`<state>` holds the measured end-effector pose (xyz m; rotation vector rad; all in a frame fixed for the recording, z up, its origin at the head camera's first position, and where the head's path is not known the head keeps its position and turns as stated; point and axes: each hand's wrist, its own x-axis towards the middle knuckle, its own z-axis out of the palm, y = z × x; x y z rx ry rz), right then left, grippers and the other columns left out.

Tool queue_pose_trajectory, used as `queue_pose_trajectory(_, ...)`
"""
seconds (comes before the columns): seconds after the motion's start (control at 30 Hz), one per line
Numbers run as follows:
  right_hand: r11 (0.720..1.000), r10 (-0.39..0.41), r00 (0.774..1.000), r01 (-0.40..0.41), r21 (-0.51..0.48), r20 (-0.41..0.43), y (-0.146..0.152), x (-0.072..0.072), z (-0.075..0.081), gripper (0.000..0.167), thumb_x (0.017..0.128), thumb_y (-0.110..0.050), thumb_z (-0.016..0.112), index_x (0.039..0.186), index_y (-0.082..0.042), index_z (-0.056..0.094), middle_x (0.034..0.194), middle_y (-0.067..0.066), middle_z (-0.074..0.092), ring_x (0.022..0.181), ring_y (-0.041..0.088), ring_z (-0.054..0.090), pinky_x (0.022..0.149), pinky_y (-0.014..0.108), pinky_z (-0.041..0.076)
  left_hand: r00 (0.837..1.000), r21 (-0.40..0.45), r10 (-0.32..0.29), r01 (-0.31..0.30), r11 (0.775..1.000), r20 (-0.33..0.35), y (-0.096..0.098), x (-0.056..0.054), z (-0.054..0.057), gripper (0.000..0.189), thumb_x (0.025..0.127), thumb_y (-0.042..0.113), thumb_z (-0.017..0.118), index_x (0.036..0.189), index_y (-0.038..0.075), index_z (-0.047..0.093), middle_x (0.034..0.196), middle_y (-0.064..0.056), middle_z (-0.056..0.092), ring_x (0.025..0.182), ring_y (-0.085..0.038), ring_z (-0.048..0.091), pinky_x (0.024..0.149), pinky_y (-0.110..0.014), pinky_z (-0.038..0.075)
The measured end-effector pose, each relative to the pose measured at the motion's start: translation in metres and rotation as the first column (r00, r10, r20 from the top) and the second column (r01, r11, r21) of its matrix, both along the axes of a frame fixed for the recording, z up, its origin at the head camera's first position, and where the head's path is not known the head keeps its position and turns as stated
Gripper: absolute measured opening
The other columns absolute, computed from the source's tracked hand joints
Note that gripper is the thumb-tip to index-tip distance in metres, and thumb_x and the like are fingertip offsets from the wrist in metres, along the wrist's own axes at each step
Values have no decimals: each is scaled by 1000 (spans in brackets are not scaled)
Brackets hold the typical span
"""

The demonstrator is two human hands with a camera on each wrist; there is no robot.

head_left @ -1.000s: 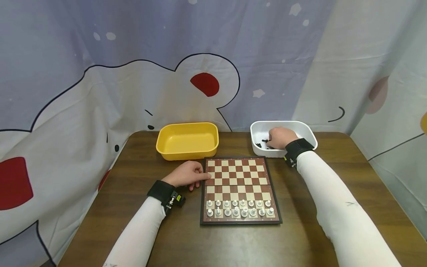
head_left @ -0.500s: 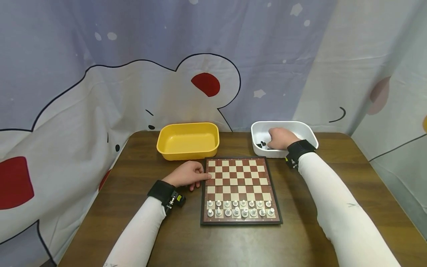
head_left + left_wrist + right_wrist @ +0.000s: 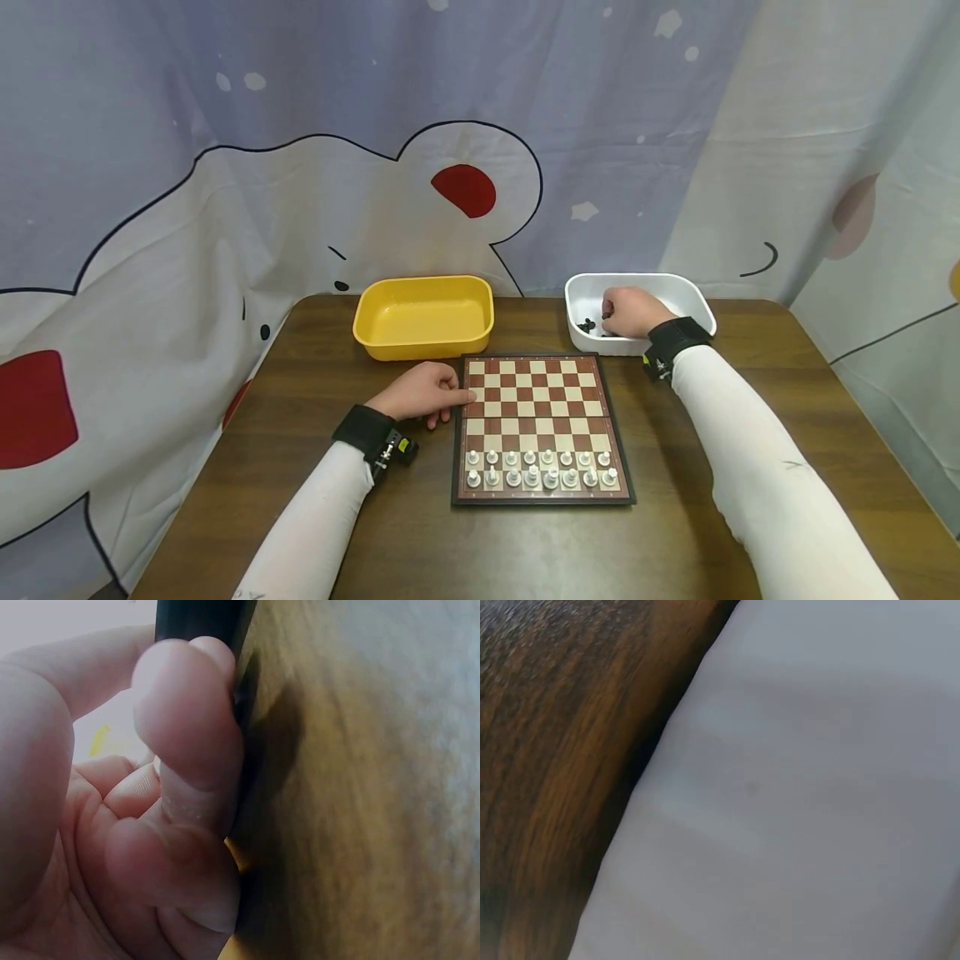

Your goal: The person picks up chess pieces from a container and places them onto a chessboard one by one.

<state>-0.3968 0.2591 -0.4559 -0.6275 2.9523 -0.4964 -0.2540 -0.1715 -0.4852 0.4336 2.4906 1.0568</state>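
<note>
A brown-and-cream chessboard lies on the table, with white chess pieces standing in the two rows nearest me. My left hand holds the board's left edge, one digit on top and curled fingers against its dark side. Inside the white tub at the back right is my right hand, its fingertips pinching a small black chess piece. Other black chess pieces lie to the left of that hand. The right wrist view holds only tub wall and table, not the fingers.
A yellow tub stands at the back left, behind my left hand. The wooden table ends at a patterned curtain behind both tubs. A fold seam crosses the middle of the chessboard.
My right hand has shifted slightly in the white tub, and a black piece now shows at its fingertips. Loose black pieces beside it have moved a little. The left hand stays put.
</note>
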Motion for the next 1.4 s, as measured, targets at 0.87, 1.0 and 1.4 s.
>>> queue_pose_trajectory(0.87, 962, -49, 998, 33, -272, -49, -19, 26, 20, 28, 110, -15, 70, 130, 4, 69, 108, 19, 72, 97, 34, 66, 90, 50, 50, 1000, -3, -12, 12, 1000, 7, 0, 3, 5, 42, 104, 52, 78, 91, 12, 72, 71, -3, 74, 52, -20, 67, 55, -31, 54)
queue_pose_trajectory(1.0, 952, -36, 996, 8, -305, -85, -27, 30, 22, 21, 109, -15, 71, 122, 1, 71, 107, 18, 73, 99, 34, 67, 90, 49, 52, 1000, -5, -24, 24, 1000, 19, -1, 2, 6, 41, 105, 51, 77, 91, 12, 72, 73, -4, 75, 53, -21, 69, 53, -30, 52)
queue_pose_trajectory(1.4, 940, 96, 975, -154, -305, -199, -63, 55, 33, 13, 108, -11, 74, 118, -4, 78, 107, 11, 72, 97, 28, 67, 85, 47, 53, 992, 69, -37, 29, 997, 122, -3, 0, 0, 41, 106, 48, 77, 91, 9, 72, 76, -8, 78, 55, -23, 73, 47, -27, 49)
